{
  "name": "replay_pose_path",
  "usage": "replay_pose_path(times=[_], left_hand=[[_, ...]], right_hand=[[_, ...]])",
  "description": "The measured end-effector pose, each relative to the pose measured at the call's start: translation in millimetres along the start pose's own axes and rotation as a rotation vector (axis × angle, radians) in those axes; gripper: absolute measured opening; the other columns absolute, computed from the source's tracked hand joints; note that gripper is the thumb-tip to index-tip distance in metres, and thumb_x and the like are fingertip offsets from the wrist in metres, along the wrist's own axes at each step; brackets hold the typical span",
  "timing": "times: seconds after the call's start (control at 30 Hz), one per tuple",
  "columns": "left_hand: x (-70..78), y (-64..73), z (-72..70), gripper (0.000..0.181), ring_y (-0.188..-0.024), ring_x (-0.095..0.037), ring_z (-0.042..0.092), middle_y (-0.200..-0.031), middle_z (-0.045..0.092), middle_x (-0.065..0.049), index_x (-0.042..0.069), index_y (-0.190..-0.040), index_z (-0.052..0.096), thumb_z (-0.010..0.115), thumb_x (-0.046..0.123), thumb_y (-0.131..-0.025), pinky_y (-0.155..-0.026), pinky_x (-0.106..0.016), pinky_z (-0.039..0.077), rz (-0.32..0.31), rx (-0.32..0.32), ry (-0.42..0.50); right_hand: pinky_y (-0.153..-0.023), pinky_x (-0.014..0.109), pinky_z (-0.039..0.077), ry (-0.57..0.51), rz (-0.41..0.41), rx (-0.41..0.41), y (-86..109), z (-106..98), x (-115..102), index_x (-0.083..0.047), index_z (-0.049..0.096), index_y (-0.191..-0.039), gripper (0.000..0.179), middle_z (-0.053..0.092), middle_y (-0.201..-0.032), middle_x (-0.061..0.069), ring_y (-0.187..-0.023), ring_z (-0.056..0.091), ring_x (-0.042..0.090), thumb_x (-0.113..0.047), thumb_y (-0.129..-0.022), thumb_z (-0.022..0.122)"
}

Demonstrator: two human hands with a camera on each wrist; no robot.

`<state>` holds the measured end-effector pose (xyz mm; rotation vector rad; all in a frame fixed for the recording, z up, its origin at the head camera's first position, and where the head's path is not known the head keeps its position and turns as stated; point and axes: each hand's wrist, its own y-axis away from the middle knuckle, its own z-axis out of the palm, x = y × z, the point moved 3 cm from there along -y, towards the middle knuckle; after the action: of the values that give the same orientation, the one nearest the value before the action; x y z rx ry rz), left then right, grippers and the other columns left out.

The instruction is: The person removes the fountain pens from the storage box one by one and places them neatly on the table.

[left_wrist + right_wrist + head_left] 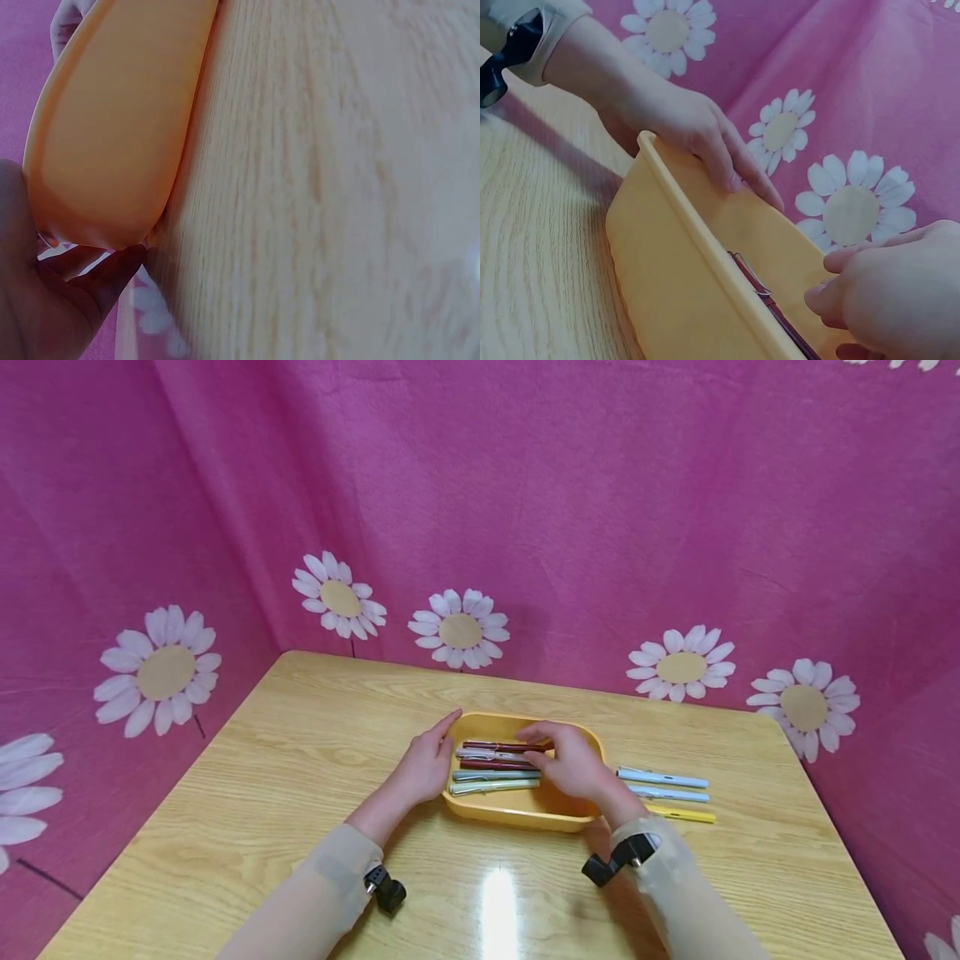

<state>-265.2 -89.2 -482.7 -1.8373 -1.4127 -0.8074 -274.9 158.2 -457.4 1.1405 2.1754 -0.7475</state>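
Observation:
A yellow plastic tray (pixel 517 818) stands on the table, with several pens lying side by side across its left part. Among them are dark red pens (pixel 495 765), a silvery lilac pen (pixel 487 754), a grey-blue pen (pixel 495 775) and a pale green pen (pixel 495 786). My left hand (pixel 427 764) holds the tray's left end, thumb at the rim and fingers against the outer wall (pixel 112 127). Inside the tray, my right hand (pixel 572 762) hovers over the pens' right ends, thumb and forefinger apart. In the right wrist view a dark red pen (pixel 776 311) shows below that hand (pixel 900 292).
To the right of the tray, two light blue pens (pixel 667 779) and a yellow pen (pixel 682 814) lie on the wooden table (pixel 300 793). A pink cloth (pixel 562 527) with white daisies hangs behind and beside the table. Each wrist carries a black camera (pixel 386 889).

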Motion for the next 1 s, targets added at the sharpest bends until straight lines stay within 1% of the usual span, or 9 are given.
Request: replay_pose_path(times=[0.1,0.27,0.4,0.5,0.6,0.83,1.0], left_hand=[[0.2,0.1,0.1,0.051,-0.142,-0.038,0.049,-0.152,0.053,-0.026,0.007,-0.163,0.04,0.041,0.01,-0.112,-0.122,-0.049,0.035,0.004,-0.002,-0.001],[0.6,-0.5,0.7,0.051,-0.142,-0.037,0.05,-0.151,0.054,-0.026,0.008,-0.164,0.04,0.041,0.011,-0.113,-0.122,-0.048,0.035,0.0,-0.004,0.002],[1.6,-0.2,0.5,0.051,-0.142,-0.035,0.05,-0.152,0.054,-0.026,0.008,-0.164,0.04,0.04,0.011,-0.113,-0.122,-0.048,0.035,-0.002,-0.01,0.001],[2.2,0.4,0.1,0.05,-0.142,-0.035,0.05,-0.152,0.054,-0.026,0.006,-0.163,0.04,0.04,0.01,-0.113,-0.121,-0.049,0.036,0.004,-0.014,-0.003],[1.8,0.5,-0.2,0.05,-0.141,-0.034,0.05,-0.152,0.054,-0.026,0.006,-0.163,0.04,0.041,0.009,-0.113,-0.121,-0.049,0.036,0.008,-0.013,-0.005],[0.4,0.7,-0.6,0.05,-0.137,-0.032,0.054,-0.15,0.055,-0.026,0.007,-0.163,0.041,0.042,0.009,-0.112,-0.12,-0.049,0.038,0.008,-0.001,0.001],[0.2,1.2,-1.1,0.051,-0.137,-0.033,0.053,-0.151,0.055,-0.026,0.009,-0.164,0.04,0.041,0.01,-0.113,-0.121,-0.049,0.036,-0.009,0.001,0.008]], right_hand=[[-0.099,0.051,0.055,0.021,-0.004,-0.029,-4.7,3,0,0.001,0.073,-0.127,0.029,0.074,-0.122,0.013,-0.114,0.068,0.032,0.001,-0.098,0.072],[-0.101,0.051,0.055,0.072,-0.033,-0.05,-10.8,10,1,0.003,0.074,-0.124,0.027,0.074,-0.119,0.014,-0.114,0.068,0.033,0.003,-0.097,0.071],[-0.099,0.047,0.057,0.13,-0.051,-0.066,-13.8,16,2,0.003,0.075,-0.119,0.022,0.075,-0.114,0.013,-0.109,0.07,0.029,0.004,-0.097,0.071],[-0.095,0.046,0.058,0.153,-0.059,-0.075,-15.7,18,2,0.002,0.076,-0.115,0.019,0.076,-0.11,0.011,-0.104,0.071,0.027,0.005,-0.096,0.071],[-0.094,0.045,0.059,0.169,-0.059,-0.081,-17.4,19,0,0.001,0.076,-0.113,0.018,0.076,-0.107,0.009,-0.102,0.07,0.026,0.005,-0.096,0.071],[-0.092,0.043,0.059,0.249,-0.077,-0.116,-22.2,23,0,0.0,0.077,-0.109,0.016,0.076,-0.103,0.008,-0.099,0.07,0.024,0.006,-0.095,0.071],[-0.09,0.042,0.06,0.262,-0.059,-0.119,-24.6,27,1,-0.002,0.077,-0.108,0.019,0.076,-0.102,0.007,-0.097,0.07,0.023,0.009,-0.093,0.071]])
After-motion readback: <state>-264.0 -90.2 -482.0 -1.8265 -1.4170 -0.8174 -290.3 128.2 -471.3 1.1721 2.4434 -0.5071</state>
